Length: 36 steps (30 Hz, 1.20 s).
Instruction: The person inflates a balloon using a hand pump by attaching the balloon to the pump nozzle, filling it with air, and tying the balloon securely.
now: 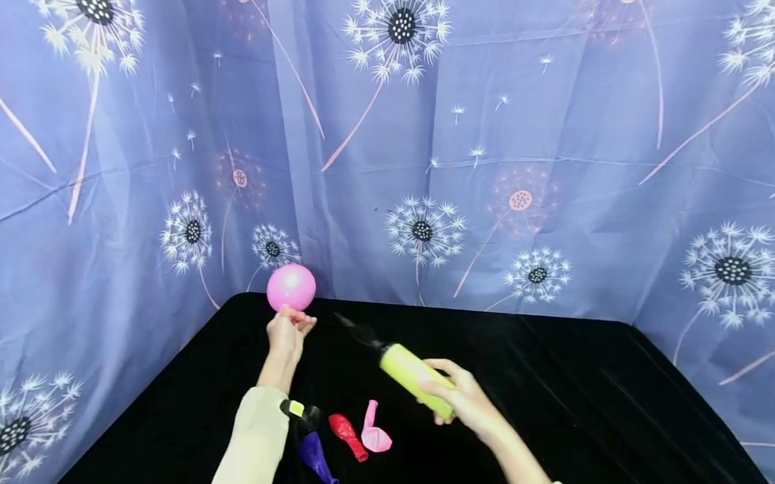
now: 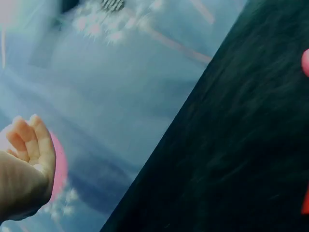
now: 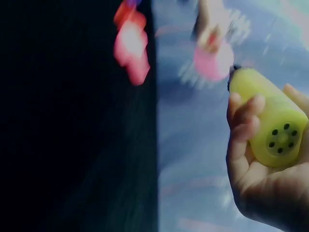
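Observation:
A round, inflated pink balloon [image 1: 291, 287] rises above my left hand [image 1: 287, 336], whose fingers pinch it at its lower end over the back left of the table. In the left wrist view the fingers overlap the pink balloon [image 2: 60, 166] and hide its neck. My right hand [image 1: 454, 391] grips a yellow-green balloon pump [image 1: 413, 375]; the black nozzle points up and left toward the balloon, apart from it. The right wrist view shows curled fingers [image 3: 244, 121] round the pump's barrel [image 3: 270, 104] and small holes in its end.
Limp balloons lie on the black-covered table [image 1: 580, 420] near its front: a blue one [image 1: 316, 459], a red one [image 1: 347, 436] and a pink one [image 1: 376, 437]. A blue curtain with dandelions [image 1: 362, 220] hangs behind the table and along its sides.

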Motion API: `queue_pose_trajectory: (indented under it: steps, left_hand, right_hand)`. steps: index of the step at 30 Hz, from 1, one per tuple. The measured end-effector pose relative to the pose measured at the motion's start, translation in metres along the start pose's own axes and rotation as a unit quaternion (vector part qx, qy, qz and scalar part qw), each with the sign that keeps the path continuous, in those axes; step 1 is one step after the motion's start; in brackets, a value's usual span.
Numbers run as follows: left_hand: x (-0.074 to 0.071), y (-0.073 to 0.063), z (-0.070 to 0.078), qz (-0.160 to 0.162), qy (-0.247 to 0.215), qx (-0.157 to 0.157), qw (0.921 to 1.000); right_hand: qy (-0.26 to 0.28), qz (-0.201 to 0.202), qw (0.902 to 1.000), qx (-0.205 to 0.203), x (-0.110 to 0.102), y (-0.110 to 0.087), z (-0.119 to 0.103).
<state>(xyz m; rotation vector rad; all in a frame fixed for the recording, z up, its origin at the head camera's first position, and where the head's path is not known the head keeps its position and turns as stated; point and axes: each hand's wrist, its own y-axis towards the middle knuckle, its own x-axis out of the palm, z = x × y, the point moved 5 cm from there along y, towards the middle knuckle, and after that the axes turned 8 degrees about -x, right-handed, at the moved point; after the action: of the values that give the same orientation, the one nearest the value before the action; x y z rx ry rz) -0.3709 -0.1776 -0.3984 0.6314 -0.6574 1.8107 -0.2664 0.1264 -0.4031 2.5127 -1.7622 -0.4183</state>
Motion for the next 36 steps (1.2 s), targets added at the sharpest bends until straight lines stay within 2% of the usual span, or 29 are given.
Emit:
queue_pose_trajectory:
  steps: [3,6,10,16,25,28,31,34,36]
  left_hand:
    - [0.002,-0.007,-0.01,-0.038,0.047,-0.02,0.998]
    - [0.007,-0.012,-0.017,-0.066,0.051,-0.02,0.9963]
    - [0.016,-0.021,-0.021,-0.098,0.031,-0.033,0.9942]
    - [0.032,-0.041,-0.028,-0.153,0.019,-0.065,0.9859]
    - [0.053,-0.061,-0.04,-0.222,0.035,-0.096,0.9698]
    - [0.059,-0.066,-0.045,-0.232,0.038,-0.107,0.9661]
    - [0.064,-0.071,-0.05,-0.244,0.047,-0.115,0.9619]
    - [0.068,-0.076,-0.057,-0.259,0.055,-0.12,0.9568]
    - [0.072,-0.081,-0.063,-0.269,0.058,-0.121,0.9537]
  right_hand:
    - [-0.058,0.03,0.9975,0.029,-0.029,-0.008,0.018]
    - [-0.115,0.065,0.99,0.048,-0.054,-0.012,0.034]
    - [-0.172,0.097,0.9784,0.061,-0.083,-0.016,0.052]
    - [-0.197,0.105,0.9699,0.097,-0.112,-0.022,0.074]
    - [-0.216,0.099,0.9656,0.106,-0.13,-0.018,0.085]
    - [-0.241,0.089,0.9616,0.096,-0.134,-0.017,0.087]
    - [-0.277,0.096,0.9543,0.055,-0.134,-0.015,0.082]
    - [-0.321,0.147,0.9355,-0.009,-0.127,-0.012,0.066]
    - [-0.333,0.187,0.923,-0.049,-0.115,-0.009,0.052]
